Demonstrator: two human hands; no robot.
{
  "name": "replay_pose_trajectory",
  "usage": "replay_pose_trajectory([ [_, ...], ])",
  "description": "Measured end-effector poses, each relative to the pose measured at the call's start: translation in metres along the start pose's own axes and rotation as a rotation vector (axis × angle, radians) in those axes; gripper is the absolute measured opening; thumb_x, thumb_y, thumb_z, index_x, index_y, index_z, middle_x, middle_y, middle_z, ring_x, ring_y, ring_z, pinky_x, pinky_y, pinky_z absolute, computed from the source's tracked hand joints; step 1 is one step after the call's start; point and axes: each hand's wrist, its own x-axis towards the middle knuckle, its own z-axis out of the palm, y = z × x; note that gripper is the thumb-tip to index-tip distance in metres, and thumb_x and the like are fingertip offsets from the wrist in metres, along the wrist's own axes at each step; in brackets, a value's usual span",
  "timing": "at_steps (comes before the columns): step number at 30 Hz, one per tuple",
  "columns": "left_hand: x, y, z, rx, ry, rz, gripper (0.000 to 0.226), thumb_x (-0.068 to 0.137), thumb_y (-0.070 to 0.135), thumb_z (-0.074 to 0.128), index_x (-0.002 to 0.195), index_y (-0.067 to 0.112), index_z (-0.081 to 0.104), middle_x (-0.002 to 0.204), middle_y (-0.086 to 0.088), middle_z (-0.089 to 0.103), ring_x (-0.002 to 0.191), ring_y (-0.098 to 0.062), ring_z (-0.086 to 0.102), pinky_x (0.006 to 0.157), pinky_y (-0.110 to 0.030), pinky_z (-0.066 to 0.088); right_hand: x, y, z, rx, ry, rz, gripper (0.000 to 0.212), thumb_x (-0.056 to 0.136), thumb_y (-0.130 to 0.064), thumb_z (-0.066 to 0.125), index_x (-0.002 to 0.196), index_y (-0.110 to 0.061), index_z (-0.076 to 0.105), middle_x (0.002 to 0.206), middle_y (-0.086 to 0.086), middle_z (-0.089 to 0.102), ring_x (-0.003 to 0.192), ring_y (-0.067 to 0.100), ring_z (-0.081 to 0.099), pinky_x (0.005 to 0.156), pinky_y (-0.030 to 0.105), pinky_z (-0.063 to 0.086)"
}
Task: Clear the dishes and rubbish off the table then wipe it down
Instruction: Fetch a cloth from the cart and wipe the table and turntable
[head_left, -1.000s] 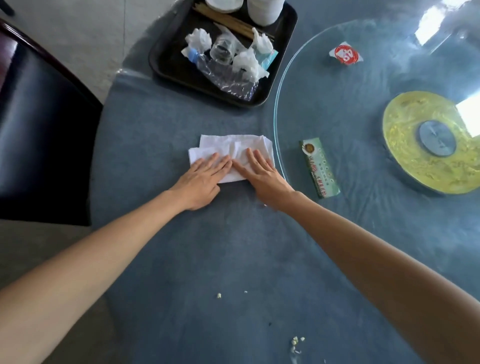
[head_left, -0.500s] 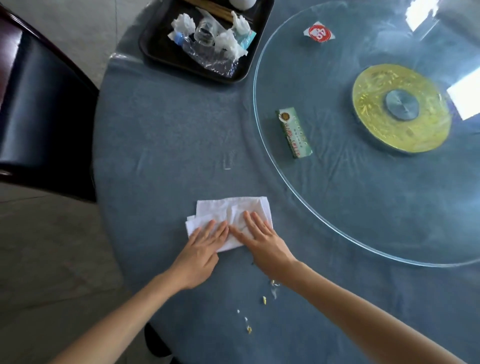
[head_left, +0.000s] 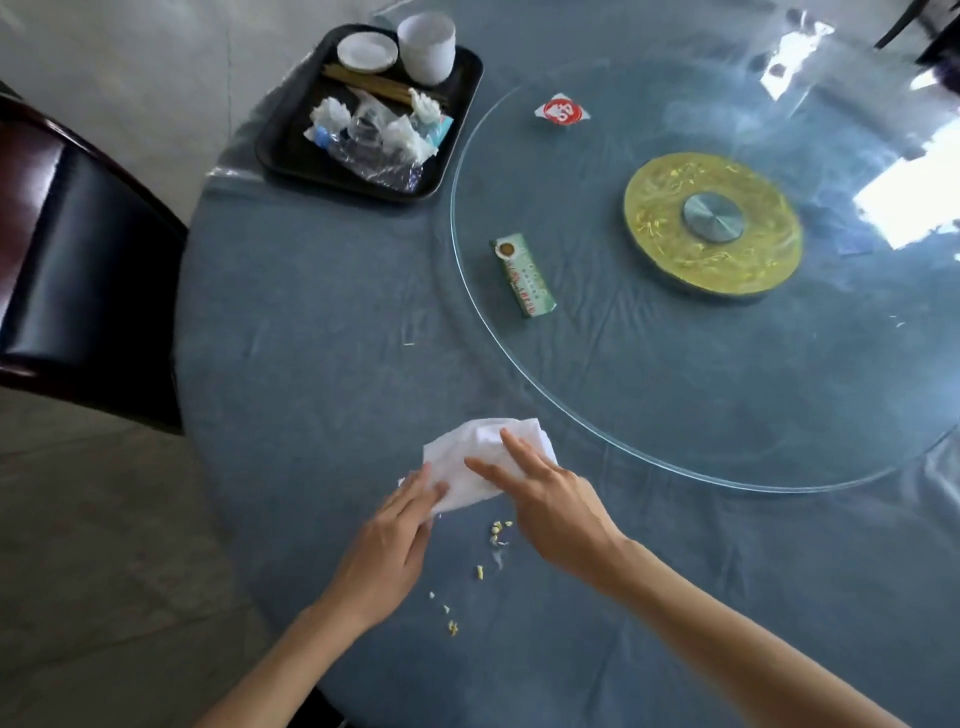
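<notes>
A white cloth (head_left: 485, 462) lies bunched on the blue-covered table (head_left: 311, 312), near its front edge and just short of the glass turntable (head_left: 675, 389). The right hand (head_left: 550, 506) presses on it with fingers spread and nearly straight, an open grip flat on the fabric. The left hand (head_left: 387, 545) meets the cloth's near corner, its fingers fairly straight; whether they pinch the edge cannot be told. Just below the cloth, between the two hands, a trail of yellowish crumbs (head_left: 498, 532) runs toward the table edge.

Clearing looks mostly done: the black tray (head_left: 291, 156) at the far left holds bowls, chopsticks, crumpled tissues and a plastic bottle. Still left, by my reckoning, are the crumbs, the green packet (head_left: 523, 275) and the red-and-white wrapper (head_left: 562, 110) on the glass, and the wiping of the glass.
</notes>
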Motion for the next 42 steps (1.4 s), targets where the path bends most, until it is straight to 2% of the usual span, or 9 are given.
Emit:
replay_pose_trajectory([
  [3, 0.039, 0.034, -0.021, -0.012, 0.067, 0.084, 0.043, 0.101, -0.001, 0.047, 0.141, 0.013, 0.055, 0.153, 0.001, 0.045, 0.144, -0.015, 0.039, 0.118, -0.023, 0.028, -0.001, 0.011, -0.031, 0.059, 0.142, -0.021, 0.077, 0.088, 0.0, 0.046, 0.152, -0.042, 0.037, 0.153, -0.006, 0.046, 0.139, 0.024, 0.046, 0.074, 0.045, 0.058],
  [8, 0.113, 0.096, -0.03, -0.033, 0.037, 0.318, 0.045, 0.1, 0.001, 0.047, 0.142, 0.017, 0.054, 0.152, 0.004, 0.046, 0.146, -0.006, 0.033, 0.118, -0.019, 0.026, -0.006, 0.054, -0.063, 0.198, 0.257, 0.008, 0.076, 0.09, 0.005, 0.046, 0.153, -0.037, 0.039, 0.151, -0.004, 0.052, 0.143, 0.019, 0.043, 0.088, 0.046, 0.055],
  [12, 0.174, 0.128, -0.003, -0.027, 0.196, 0.316, 0.068, 0.098, 0.018, 0.06, 0.155, 0.008, 0.025, 0.163, -0.004, 0.022, 0.154, -0.018, 0.01, 0.123, -0.022, 0.011, -0.014, 0.107, -0.085, 0.307, 0.467, 0.156, 0.089, 0.081, 0.017, 0.041, 0.151, -0.037, 0.044, 0.159, 0.004, 0.042, 0.148, 0.024, 0.037, 0.107, 0.042, 0.047],
  [16, 0.218, 0.133, 0.065, 0.065, -0.087, 0.129, 0.074, 0.104, 0.032, 0.045, 0.159, 0.008, 0.002, 0.167, -0.005, -0.014, 0.152, -0.02, -0.019, 0.125, -0.033, -0.004, -0.013, 0.171, -0.088, 0.217, 0.599, 0.356, 0.093, 0.079, 0.024, 0.036, 0.153, -0.03, 0.043, 0.164, 0.011, 0.031, 0.155, 0.028, 0.021, 0.115, 0.038, 0.033],
  [20, 0.239, 0.125, 0.129, 0.199, -0.249, -0.011, 0.068, 0.106, 0.04, 0.026, 0.159, 0.013, -0.008, 0.164, -0.004, -0.025, 0.15, -0.019, -0.026, 0.123, -0.04, -0.008, 0.003, 0.226, -0.066, 0.219, 0.532, 0.587, 0.084, 0.085, 0.02, 0.038, 0.154, -0.026, 0.041, 0.168, 0.013, 0.02, 0.156, 0.032, 0.014, 0.119, 0.043, 0.03],
  [23, 0.241, 0.106, 0.157, 0.333, -0.155, -0.074, 0.07, 0.105, 0.043, 0.019, 0.155, 0.011, -0.018, 0.161, -0.003, -0.031, 0.149, -0.019, -0.028, 0.124, -0.04, -0.008, 0.022, 0.241, -0.043, 0.152, 0.427, 0.595, 0.075, 0.088, 0.008, 0.045, 0.153, -0.028, 0.043, 0.166, 0.01, 0.024, 0.153, 0.035, 0.016, 0.12, 0.041, 0.018],
  [26, 0.239, 0.098, 0.169, 0.376, -0.024, -0.047, 0.069, 0.105, 0.04, 0.022, 0.156, 0.009, -0.013, 0.162, -0.002, -0.024, 0.152, -0.019, -0.019, 0.123, -0.038, -0.004, 0.047, 0.226, -0.017, 0.201, 0.311, 0.544, 0.061, 0.099, -0.018, 0.044, 0.155, -0.04, 0.033, 0.17, 0.002, 0.011, 0.157, 0.028, 0.001, 0.124, 0.048, 0.008],
  [31, 0.246, 0.08, 0.161, 0.503, 0.002, -0.008, 0.067, 0.104, 0.035, 0.029, 0.159, 0.006, 0.002, 0.167, -0.008, -0.006, 0.154, -0.021, -0.008, 0.123, -0.036, 0.0, 0.068, 0.205, 0.007, 0.061, 0.286, 0.448, 0.06, 0.095, -0.065, 0.029, 0.154, -0.055, 0.019, 0.171, -0.007, 0.001, 0.156, 0.025, 0.001, 0.116, 0.048, 0.018],
  [42, 0.3, 0.024, 0.074, 0.635, -0.063, 0.087, 0.062, 0.105, 0.038, 0.017, 0.159, 0.019, -0.008, 0.165, 0.007, -0.016, 0.153, -0.012, -0.014, 0.123, -0.035, -0.005, 0.059, 0.255, 0.008, -0.043, 0.404, 0.629, 0.055, 0.101, -0.063, 0.025, 0.154, -0.058, 0.014, 0.171, -0.011, 0.004, 0.157, 0.027, 0.001, 0.124, 0.055, 0.004],
])
